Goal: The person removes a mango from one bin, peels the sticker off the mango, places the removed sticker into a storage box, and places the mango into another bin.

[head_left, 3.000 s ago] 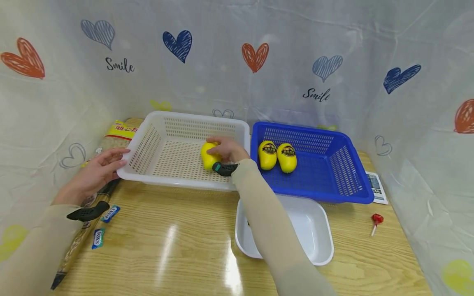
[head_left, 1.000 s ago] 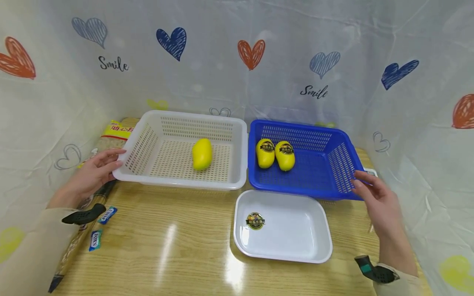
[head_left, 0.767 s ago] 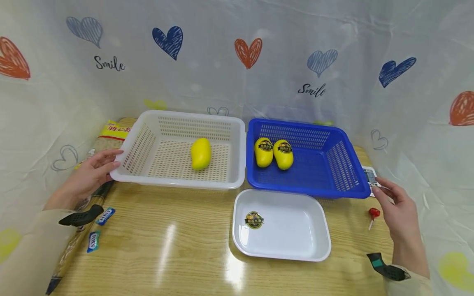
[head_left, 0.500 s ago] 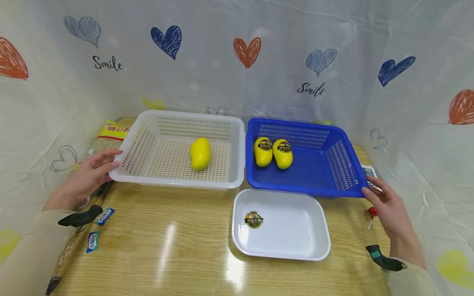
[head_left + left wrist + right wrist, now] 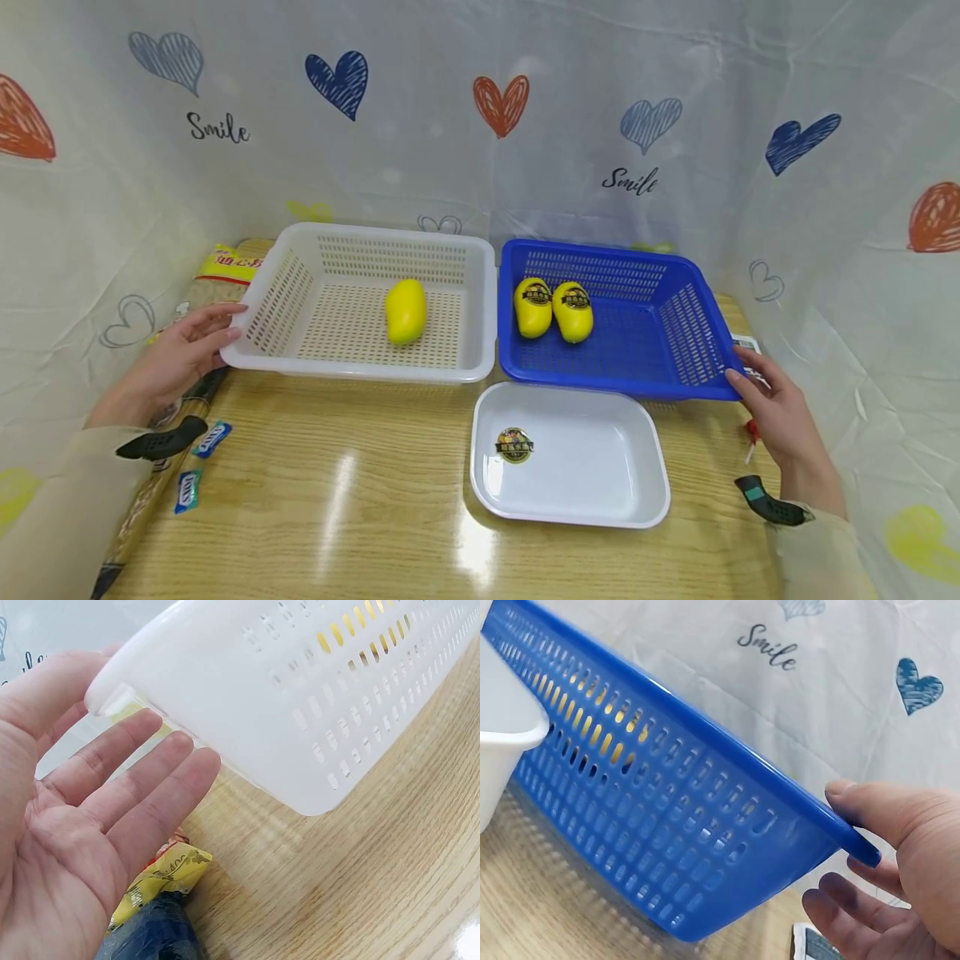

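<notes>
At the left end of the white slotted basket (image 5: 360, 368), my left hand (image 5: 176, 354) grips the front corner, thumb over the rim. Its other fingers (image 5: 161, 784) extend loosely below the rim in the left wrist view. A plain yellow mango (image 5: 406, 312) lies inside this basket. My right hand (image 5: 780, 408) pinches the front right corner of the blue basket (image 5: 637, 387). In the right wrist view its thumb (image 5: 862, 801) presses on top of the rim, with a finger underneath. Two yellow mangoes (image 5: 533, 321) with black labels lie side by side at the blue basket's left.
A shallow white tray (image 5: 592, 492) with a round sticker (image 5: 514, 446) stands before the blue basket. Two small wrapped candies (image 5: 188, 490) and a yellow-topped food bag (image 5: 228, 267) lie left. A red lollipop (image 5: 752, 432) lies beneath my right hand. A patterned curtain (image 5: 420, 150) encloses the table.
My right hand has let go of the mango in the white basket, swung right and taken the blue basket's corner. My left hand keeps its place on the white basket.
</notes>
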`<state>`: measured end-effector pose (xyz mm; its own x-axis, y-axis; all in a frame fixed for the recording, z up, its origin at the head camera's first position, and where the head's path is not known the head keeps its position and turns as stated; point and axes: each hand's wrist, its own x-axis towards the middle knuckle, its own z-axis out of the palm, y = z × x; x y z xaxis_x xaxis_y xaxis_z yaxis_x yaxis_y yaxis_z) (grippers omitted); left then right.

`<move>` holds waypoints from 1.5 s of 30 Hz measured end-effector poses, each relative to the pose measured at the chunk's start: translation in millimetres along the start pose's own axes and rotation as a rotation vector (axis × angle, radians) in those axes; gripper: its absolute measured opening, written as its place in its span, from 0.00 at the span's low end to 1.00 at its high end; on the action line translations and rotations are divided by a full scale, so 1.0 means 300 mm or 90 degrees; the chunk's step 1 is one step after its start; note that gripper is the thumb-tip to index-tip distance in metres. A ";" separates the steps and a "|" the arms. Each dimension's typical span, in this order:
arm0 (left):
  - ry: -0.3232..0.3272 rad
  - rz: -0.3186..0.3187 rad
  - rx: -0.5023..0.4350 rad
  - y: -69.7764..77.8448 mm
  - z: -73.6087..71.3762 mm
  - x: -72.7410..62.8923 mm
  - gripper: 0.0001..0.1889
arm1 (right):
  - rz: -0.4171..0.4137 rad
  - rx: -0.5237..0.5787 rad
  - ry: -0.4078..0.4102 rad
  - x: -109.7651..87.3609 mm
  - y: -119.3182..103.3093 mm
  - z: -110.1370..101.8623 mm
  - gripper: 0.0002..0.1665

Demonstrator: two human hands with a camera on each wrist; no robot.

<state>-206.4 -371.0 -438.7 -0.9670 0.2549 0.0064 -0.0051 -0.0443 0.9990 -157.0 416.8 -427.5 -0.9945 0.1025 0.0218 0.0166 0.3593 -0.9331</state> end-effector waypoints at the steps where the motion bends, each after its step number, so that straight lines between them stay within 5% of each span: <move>1: -0.003 0.001 -0.001 0.001 0.001 0.000 0.21 | -0.001 -0.009 0.004 0.001 -0.001 -0.002 0.31; 10: -0.003 -0.006 0.007 0.005 0.001 0.001 0.22 | 0.015 -0.177 0.041 0.061 -0.079 -0.017 0.32; 17: 0.005 -0.020 0.019 0.005 0.002 0.002 0.23 | 0.015 -0.221 0.030 0.134 -0.177 0.012 0.36; 28: -0.001 -0.009 0.019 0.001 -0.003 0.007 0.22 | -0.013 -0.239 -0.147 0.328 -0.308 0.144 0.40; 35: 0.006 -0.014 0.027 0.004 -0.004 0.007 0.22 | 0.053 -0.183 -0.269 0.452 -0.316 0.285 0.42; 45: 0.016 -0.033 0.047 0.009 -0.001 0.004 0.21 | 0.131 -0.094 -0.362 0.529 -0.275 0.404 0.37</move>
<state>-207.5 -371.1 -436.0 -0.9718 0.2311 -0.0460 -0.0378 0.0397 0.9985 -328.8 291.2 -390.6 -0.8683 -0.3123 -0.3855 0.1871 0.5136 -0.8374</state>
